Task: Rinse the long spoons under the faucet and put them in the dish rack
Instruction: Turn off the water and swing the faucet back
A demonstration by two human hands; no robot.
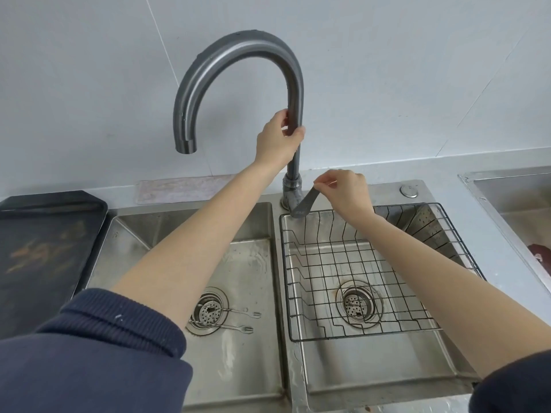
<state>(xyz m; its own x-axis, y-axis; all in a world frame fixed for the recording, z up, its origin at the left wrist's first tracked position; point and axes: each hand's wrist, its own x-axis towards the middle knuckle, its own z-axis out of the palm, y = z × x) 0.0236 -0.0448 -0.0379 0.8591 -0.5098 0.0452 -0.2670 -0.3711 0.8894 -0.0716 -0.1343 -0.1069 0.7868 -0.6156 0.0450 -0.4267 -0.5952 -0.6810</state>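
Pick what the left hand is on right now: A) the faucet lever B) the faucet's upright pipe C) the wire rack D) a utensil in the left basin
B: the left hand wraps the upright pipe of the faucet, while the right hand pinches the lever at its base; no water shows at the spout.

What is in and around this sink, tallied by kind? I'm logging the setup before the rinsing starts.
Long utensils in the left basin: 2
Wire dish racks: 1
Faucets: 1
Drain strainers: 2
Dark trays: 1
Total: 7
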